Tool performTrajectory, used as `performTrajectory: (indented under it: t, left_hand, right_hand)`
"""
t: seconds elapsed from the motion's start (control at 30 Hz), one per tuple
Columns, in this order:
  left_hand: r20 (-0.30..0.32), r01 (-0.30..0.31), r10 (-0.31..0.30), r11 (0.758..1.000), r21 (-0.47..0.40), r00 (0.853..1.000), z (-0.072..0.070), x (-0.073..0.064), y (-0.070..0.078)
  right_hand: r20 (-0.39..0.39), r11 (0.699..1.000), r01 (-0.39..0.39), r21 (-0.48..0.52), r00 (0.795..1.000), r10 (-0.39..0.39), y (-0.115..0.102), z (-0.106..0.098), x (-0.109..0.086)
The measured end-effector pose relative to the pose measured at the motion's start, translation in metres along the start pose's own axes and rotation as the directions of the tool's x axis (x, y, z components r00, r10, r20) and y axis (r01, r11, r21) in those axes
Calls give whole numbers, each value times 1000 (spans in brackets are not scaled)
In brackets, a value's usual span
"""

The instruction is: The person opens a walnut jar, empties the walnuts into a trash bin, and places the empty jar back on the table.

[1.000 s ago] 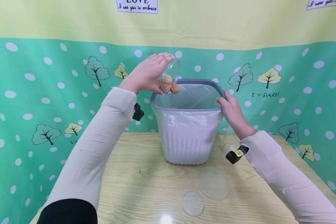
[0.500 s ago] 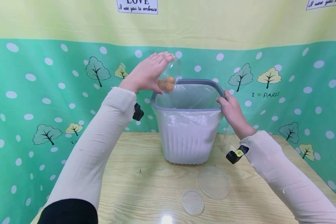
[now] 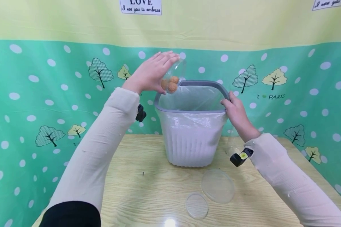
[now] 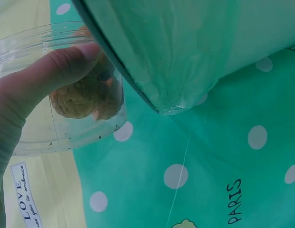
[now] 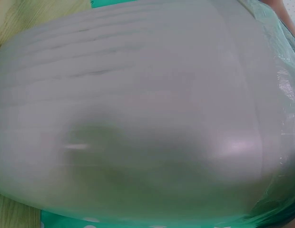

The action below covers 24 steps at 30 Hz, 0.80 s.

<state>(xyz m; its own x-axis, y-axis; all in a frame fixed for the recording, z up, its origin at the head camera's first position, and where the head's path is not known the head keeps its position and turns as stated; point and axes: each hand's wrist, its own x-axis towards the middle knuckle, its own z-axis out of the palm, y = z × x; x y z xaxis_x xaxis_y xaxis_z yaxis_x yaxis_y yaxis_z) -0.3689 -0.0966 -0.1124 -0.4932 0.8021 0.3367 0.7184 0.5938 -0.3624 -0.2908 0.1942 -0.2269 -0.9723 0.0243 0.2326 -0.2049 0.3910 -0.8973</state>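
My left hand (image 3: 152, 73) grips a clear plastic jar (image 3: 178, 66), tipped toward the bin at its left rim. Several brown walnuts (image 3: 172, 87) lie inside the jar; in the left wrist view the thumb (image 4: 66, 64) presses its wall in front of the walnuts (image 4: 78, 102). The white waste bin (image 3: 191, 143) has a grey rim and a clear plastic liner folded over it. At the bin's right rim, my right hand (image 3: 239, 116) holds on with thumb and fingers. The right wrist view is mostly filled by the bin's ribbed side (image 5: 162, 85). The bin's bottom is hidden.
On the wooden table (image 3: 130, 195) in front of the bin lie a large round clear lid (image 3: 217, 186) and a smaller one (image 3: 197, 206). Another clear container (image 3: 231, 148) stands right of the bin, partly behind my wrist. A patterned cloth (image 3: 74, 78) hangs close behind.
A walnut seen at the jar's mouth a second ago has gone from there, and fewer show in the jar. Both hands have kept their places.
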Motion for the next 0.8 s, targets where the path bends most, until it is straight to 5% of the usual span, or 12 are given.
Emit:
performTrajectory:
  t: [0.8]
  left_hand:
    - [35,-13,12,1000,11,999,3,4,3]
  right_hand:
    - [-33,999,19,-33,999,-20,-3,1,0]
